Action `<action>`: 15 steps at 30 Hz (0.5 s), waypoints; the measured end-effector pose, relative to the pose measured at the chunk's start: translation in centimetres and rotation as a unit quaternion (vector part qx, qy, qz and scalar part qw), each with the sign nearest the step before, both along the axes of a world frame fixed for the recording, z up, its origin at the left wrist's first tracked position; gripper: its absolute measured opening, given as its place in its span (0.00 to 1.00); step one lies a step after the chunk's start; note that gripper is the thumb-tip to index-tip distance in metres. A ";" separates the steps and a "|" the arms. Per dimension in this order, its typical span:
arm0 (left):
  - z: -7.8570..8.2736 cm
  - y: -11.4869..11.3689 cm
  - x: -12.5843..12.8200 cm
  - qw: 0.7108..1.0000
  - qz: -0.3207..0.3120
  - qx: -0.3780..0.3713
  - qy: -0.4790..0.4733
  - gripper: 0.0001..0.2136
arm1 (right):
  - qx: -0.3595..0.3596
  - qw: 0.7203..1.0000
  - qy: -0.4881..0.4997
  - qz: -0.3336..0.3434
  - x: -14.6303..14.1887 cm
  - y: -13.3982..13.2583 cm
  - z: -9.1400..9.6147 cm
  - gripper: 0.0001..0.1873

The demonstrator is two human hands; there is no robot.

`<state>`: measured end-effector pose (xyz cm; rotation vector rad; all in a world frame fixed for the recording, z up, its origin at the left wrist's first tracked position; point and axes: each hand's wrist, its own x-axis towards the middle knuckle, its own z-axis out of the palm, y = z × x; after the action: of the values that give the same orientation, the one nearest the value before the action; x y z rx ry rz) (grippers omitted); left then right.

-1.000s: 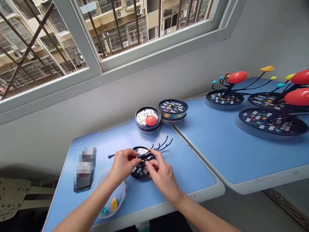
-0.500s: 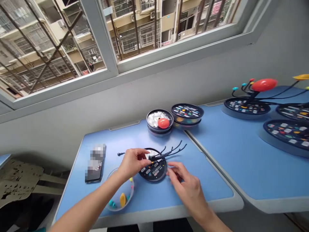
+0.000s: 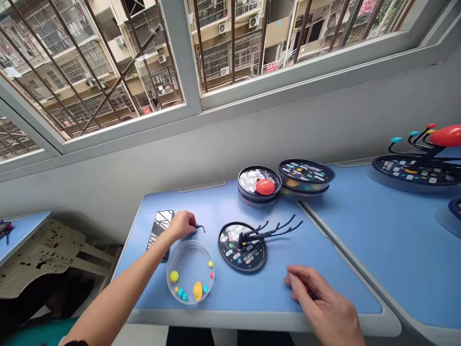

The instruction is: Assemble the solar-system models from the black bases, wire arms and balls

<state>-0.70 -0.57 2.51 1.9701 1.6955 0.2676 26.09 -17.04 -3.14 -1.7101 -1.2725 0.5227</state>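
while the left hand [image 3: 182,226] is closed around a thin black rod [image 3: 199,228], gripping it so that only the hooked tip projects to the right, the right hand [image 3: 319,302] lies well apart from it near the front edge of the blue desk [image 3: 223,206]. the right hand is half open and empty as far as can be seen, with its fingertips [image 3: 290,281] resting on the desk top.

a black printed disc base [image 3: 242,246] lies flat between the two hands. a black branched stand [image 3: 259,233] rises from the disc, and its bare arms reach right, past the rim. the left hand sits just beside a smartphone [image 3: 160,229], whose lower end is hidden by the forearm. in front of that hand is a clear round tray [image 3: 190,272] holding a yellow ball [image 3: 174,276], a yellow oval piece [image 3: 197,290] and teal beads [image 3: 180,292].

at the rear of the desk, a round tin [image 3: 259,185] holds a red ball [image 3: 265,187]. just beside it stands a second tin [image 3: 306,175] with a printed black lid, placed over the seam with the adjoining blue desk [image 3: 396,254]. that desk carries an assembled model [image 3: 416,172] with a large red ball [image 3: 446,135] on black arms. a barred window [image 3: 182,62] runs along the wall above.
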 end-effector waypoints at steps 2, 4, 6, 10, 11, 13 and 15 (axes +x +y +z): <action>0.2 -0.1 0.3 0.999 0.002 -0.023 -0.040 0.02 | 0.000 1.000 0.003 -0.001 0.0 0.0 -0.2 0.11; 0.9 -0.8 0.9 0.995 0.002 -0.044 -0.089 0.04 | -0.001 1.000 0.005 -0.002 0.0 0.0 -0.3 0.12; 1.8 -1.8 2.0 0.978 0.005 -0.084 -0.193 0.09 | 0.000 1.000 0.005 -0.001 -0.1 0.0 -0.3 0.12; 3.3 -3.8 4.9 0.851 0.036 -0.227 -0.471 0.15 | 0.013 1.000 0.001 -0.001 -0.3 0.0 0.0 0.12; 3.5 -4.2 5.6 0.839 0.030 -0.236 -0.489 0.15 | 0.017 1.000 0.002 -0.001 -0.3 0.0 0.1 0.12; 3.6 -4.7 6.8 0.840 0.015 -0.217 -0.497 0.13 | 0.020 1.000 0.005 -0.001 -0.3 -0.1 0.2 0.11; 3.6 -5.0 7.6 0.860 0.014 -0.167 -0.482 0.11 | 0.025 1.000 0.009 0.001 -0.2 -0.2 0.1 0.11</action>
<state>6.87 -5.53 6.06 1.1974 0.9995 0.7616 25.86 -17.20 -2.99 -1.6601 -1.2650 0.5018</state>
